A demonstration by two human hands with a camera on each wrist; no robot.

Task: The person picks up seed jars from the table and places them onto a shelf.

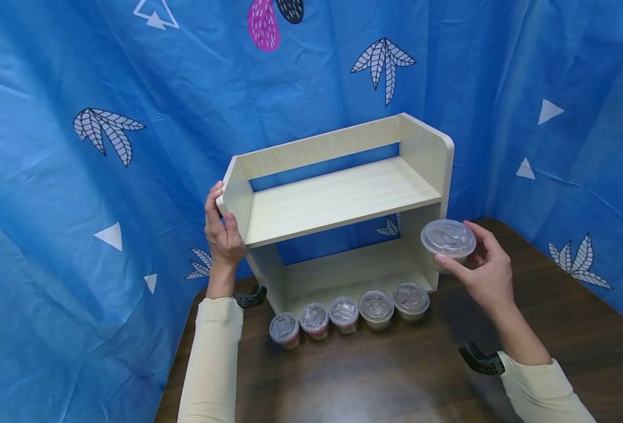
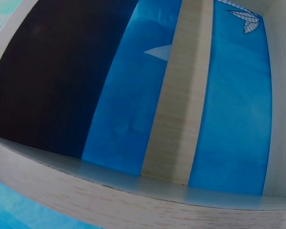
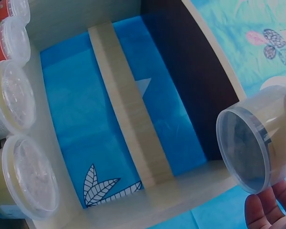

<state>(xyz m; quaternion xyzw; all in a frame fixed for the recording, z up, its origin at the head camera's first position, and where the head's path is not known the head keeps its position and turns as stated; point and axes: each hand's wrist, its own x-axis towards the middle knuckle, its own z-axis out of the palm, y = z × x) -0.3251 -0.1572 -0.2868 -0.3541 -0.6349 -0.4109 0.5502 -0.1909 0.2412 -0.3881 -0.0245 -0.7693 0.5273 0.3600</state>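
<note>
Beige-sleeved, the left hand (image 1: 226, 238) rests nearly straight fingers against the left side of the shelf (image 1: 337, 202); five lidded cups (image 1: 344, 314) line the counter (image 1: 364, 376) before it; and at right, a clear tub (image 1: 447, 238), raised, gripped between thumb and fingers of the right hand (image 1: 488, 273)!

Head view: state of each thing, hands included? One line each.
Held tub: lid on, roughly upright, held off the table; contents unclear.
Three red-content tubs: lids on, upright, in front of the shelf.
Two pale-content tubs: lids on, upright, same row.
Shelf: standing on the table.
Left hand: touching the shelf's left side.
Right hand: gripping the held tub.
Curtain: hanging behind the shelf.
</note>
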